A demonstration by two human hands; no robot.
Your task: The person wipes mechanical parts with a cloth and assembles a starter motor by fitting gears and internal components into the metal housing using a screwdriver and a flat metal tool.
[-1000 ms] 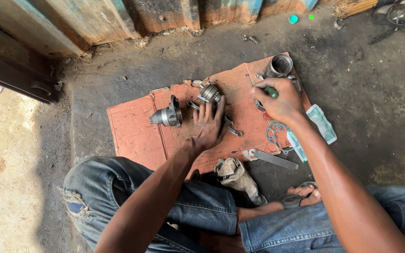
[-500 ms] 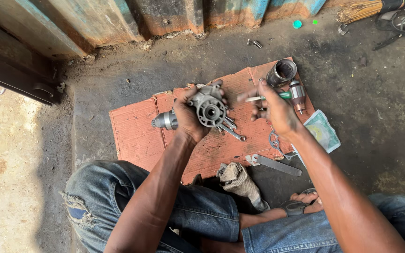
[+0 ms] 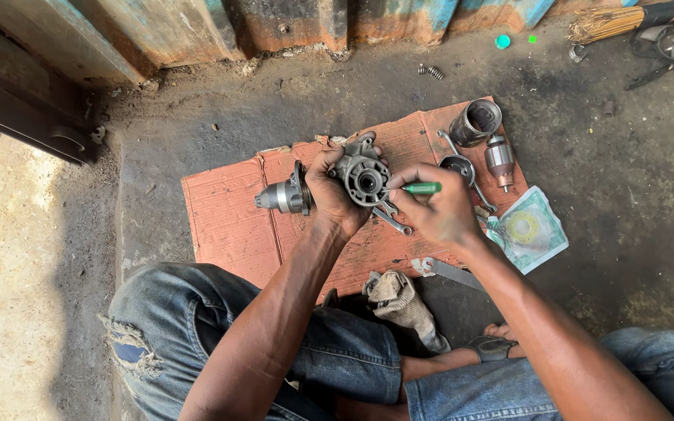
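My left hand (image 3: 333, 195) grips a grey metal motor housing (image 3: 363, 178) with a round opening, held up above the red cardboard sheet (image 3: 228, 226). My right hand (image 3: 440, 210) holds a green-handled tool (image 3: 421, 188) whose tip points at the housing's round opening. Just left of my left hand, a cylindrical metal part with a flange (image 3: 282, 196) lies on the cardboard. A small wrench (image 3: 393, 221) lies under the housing.
On the cardboard's right end lie a metal cylinder shell (image 3: 475, 122), a motor armature (image 3: 500, 158) and a round cover (image 3: 456, 165). A clear packet (image 3: 528, 230), a flat metal blade (image 3: 450, 272) and a rag (image 3: 399, 302) lie near my knees. Corrugated wall behind.
My left hand has lifted the housing off the cardboard and turned its round opening up. My right hand picked up the green-handled tool and brought it left to the housing.
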